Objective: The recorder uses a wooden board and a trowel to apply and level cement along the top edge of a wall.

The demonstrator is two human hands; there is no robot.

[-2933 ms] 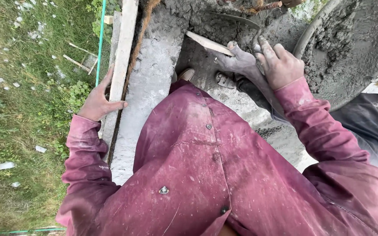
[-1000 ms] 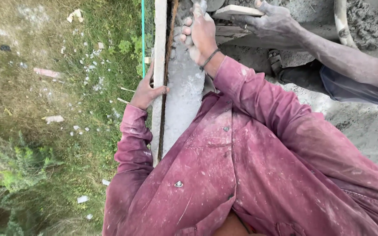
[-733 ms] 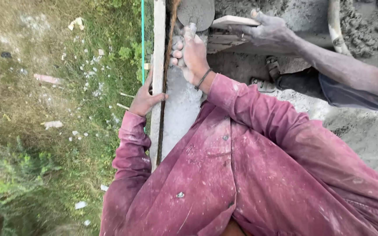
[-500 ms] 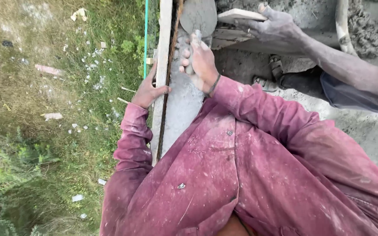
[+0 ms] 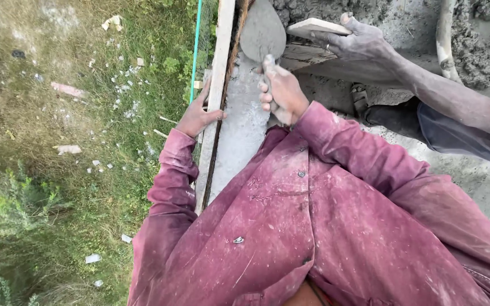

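The trowel [image 5: 262, 35] lies flat on the wet cement strip [image 5: 244, 130], right hand [image 5: 281, 93] closed round its handle. Left hand [image 5: 198, 116] clamps the wooden board [image 5: 218, 85] edging the strip. Just beyond, a co-worker's hand [image 5: 358, 42] grips a wooden float [image 5: 313, 26]. Grass [image 5: 58, 141] lies left.

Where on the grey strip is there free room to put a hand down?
Free: the grey strip between the plank and the right hand, down toward the shirt. Crowded: the top end, where the right hand holds the trowel and a co-worker's hand holds a float. The left hand grips the plank.
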